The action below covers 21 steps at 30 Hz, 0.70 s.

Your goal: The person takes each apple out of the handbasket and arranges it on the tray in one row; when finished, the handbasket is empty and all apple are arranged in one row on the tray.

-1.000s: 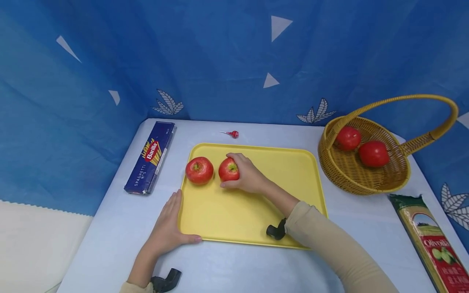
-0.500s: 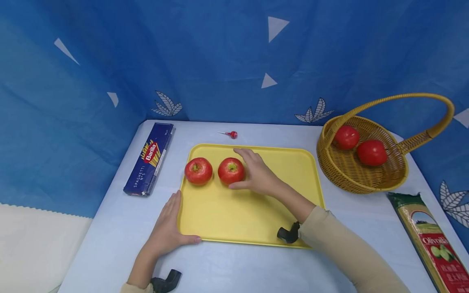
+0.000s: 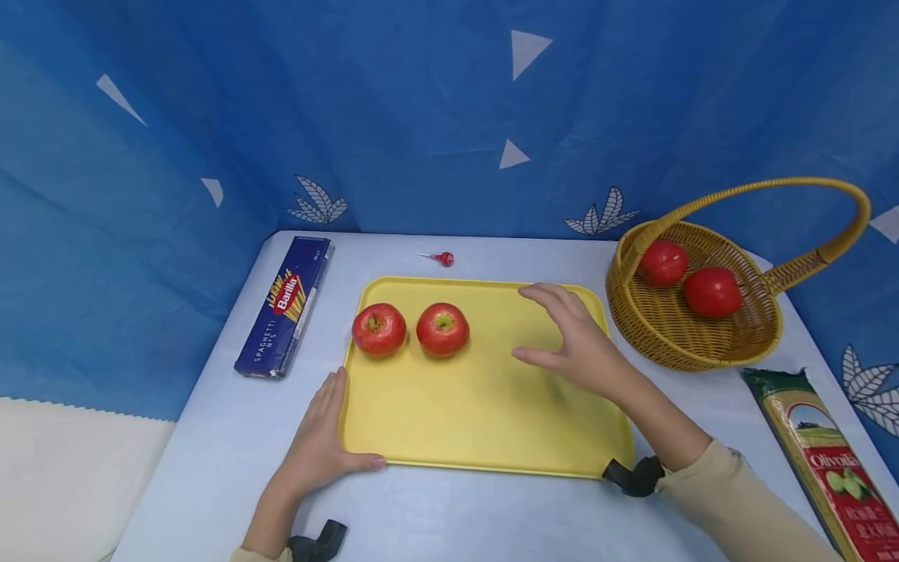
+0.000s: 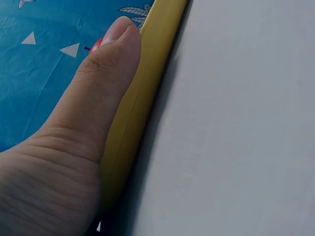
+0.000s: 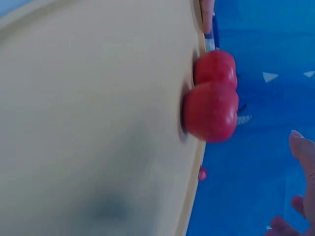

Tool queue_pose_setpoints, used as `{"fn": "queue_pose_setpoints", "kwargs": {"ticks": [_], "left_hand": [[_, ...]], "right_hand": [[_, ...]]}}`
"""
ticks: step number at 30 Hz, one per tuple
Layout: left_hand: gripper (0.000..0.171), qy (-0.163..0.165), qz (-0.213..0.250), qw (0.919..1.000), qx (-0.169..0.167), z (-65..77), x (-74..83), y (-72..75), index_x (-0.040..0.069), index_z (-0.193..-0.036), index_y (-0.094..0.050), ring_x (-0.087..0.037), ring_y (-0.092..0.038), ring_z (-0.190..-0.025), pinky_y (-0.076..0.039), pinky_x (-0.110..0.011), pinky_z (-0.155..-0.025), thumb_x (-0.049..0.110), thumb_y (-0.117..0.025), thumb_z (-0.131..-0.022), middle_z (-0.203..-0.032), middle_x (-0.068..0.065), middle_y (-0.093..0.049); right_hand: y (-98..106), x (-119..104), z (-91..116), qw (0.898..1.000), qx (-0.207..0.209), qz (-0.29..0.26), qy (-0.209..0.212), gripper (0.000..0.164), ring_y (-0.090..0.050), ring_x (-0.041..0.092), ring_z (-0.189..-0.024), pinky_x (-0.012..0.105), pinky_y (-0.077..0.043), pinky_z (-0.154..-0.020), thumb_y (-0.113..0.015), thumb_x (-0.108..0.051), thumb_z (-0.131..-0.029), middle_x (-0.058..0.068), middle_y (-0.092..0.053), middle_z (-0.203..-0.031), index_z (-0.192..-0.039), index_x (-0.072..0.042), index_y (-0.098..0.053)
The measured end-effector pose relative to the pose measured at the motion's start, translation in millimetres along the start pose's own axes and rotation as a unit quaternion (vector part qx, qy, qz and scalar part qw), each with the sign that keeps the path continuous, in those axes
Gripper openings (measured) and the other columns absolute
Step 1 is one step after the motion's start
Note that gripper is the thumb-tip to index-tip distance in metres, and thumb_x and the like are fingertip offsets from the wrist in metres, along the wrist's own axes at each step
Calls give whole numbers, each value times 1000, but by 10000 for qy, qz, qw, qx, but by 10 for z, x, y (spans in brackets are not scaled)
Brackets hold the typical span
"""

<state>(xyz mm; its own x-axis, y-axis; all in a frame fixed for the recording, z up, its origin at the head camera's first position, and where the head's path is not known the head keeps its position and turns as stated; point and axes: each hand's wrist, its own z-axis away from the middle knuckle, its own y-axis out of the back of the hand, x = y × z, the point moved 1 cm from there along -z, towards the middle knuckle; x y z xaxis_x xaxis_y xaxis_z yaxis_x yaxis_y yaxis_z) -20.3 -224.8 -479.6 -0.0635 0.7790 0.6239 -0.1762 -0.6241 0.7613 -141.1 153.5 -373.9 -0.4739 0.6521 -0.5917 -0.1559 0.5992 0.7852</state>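
Two red apples sit side by side on the yellow tray [image 3: 485, 421]: one apple [image 3: 379, 329] by its left rim, the other apple [image 3: 442, 329] just to the right. My left hand [image 3: 319, 437] rests against the tray's near left corner, its thumb lying along the front rim, fingers straight along the left side. In the left wrist view the thumb [image 4: 93, 93] lies along the tray's yellow edge. Over the tray's right part hovers my right hand [image 3: 579, 343], holding nothing, thumb and fingers spread apart. The right wrist view shows the apples [image 5: 211, 113] beyond a wide stretch of tray.
A wicker basket [image 3: 632, 328] with a tall handle stands at the back right, two red fruits [image 3: 712, 293] inside. A blue spaghetti box [image 3: 284, 308] lies left of the tray. Behind it is a red lollipop [image 3: 444, 258]. At the right lies an Olivoilà pasta packet [image 3: 818, 460].
My right hand has let go of the right-hand apple and drawn back to the right, over the tray. The apple stays where it was. My left hand has kept its place at the corner.
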Motion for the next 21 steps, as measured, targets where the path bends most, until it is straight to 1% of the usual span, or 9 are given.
{"fn": "queue_pose_setpoints", "kwargs": {"ticks": [4,10,13,16,18,19,20,21], "left_hand": [[153,-11,10,10000,13,0,-1,0,15,-160,5,-40,-7,-154,-14,-65,-121,73,-85,-51,-168,-16,-6],[152,-6,21,10000,29,-6,-2,-6,15,-160,5,-40,-7,-154,-14,-65,-120,74,-84,-52,-168,-15,-6],[152,-1,1,10000,37,-5,-8,-10,15,-160,5,-39,-8,-154,-15,-65,-121,75,-83,-51,-168,-15,-6],[153,3,-19,10000,44,-4,-15,-12,15,-160,5,-39,-8,-154,-15,-65,-121,75,-83,-51,-168,-15,-6],[153,-5,-28,10000,46,-5,-18,-13,15,-160,5,-39,-8,-154,-15,-65,-121,75,-83,-51,-168,-15,-6],[152,-5,-30,10000,48,-5,-18,-14,15,-160,5,-39,-8,-154,-15,-65,-121,75,-83,-51,-168,-15,-6],[152,-6,-31,10000,50,-4,-20,-16,15,-160,5,-39,-8,-154,-15,-65,-121,75,-83,-51,-168,-15,-6],[152,-1,-27,10000,49,-4,-20,-18,15,-160,5,-39,-8,-154,-15,-65,-121,75,-83,-51,-168,-15,-6]], "right_hand": [[193,122,156,9988,422,246,87,80,-38,28,-140,58,-40,-110,-84,-31,-79,7,-43,-150,-148,-19,-44],[449,348,344,9935,1046,451,-62,79,-40,33,-136,66,-41,-104,-87,-13,-75,14,-47,-145,-144,-12,-49],[555,484,414,9882,1434,469,-252,80,-40,34,-135,68,-42,-101,-87,-8,-73,16,-46,-145,-143,-12,-49],[650,626,486,9819,1754,418,-588,80,-38,34,-138,68,-41,-104,-86,-8,-75,16,-44,-147,-145,-14,-48],[712,728,525,9774,1880,434,-868,78,-38,33,-138,54,-41,-113,-84,-11,-78,14,-43,-148,-146,-17,-47],[744,780,541,9753,1926,436,-986,77,-37,33,-138,53,-41,-114,-83,-12,-80,15,-42,-149,-147,-18,-46],[774,832,551,9733,1954,473,-1106,76,-37,33,-138,44,-39,-117,-81,-15,-82,14,-41,-149,-148,-19,-45],[803,887,555,9719,1985,476,-1168,75,-37,34,-138,43,-39,-117,-80,-15,-83,16,-41,-149,-149,-19,-44]]}}
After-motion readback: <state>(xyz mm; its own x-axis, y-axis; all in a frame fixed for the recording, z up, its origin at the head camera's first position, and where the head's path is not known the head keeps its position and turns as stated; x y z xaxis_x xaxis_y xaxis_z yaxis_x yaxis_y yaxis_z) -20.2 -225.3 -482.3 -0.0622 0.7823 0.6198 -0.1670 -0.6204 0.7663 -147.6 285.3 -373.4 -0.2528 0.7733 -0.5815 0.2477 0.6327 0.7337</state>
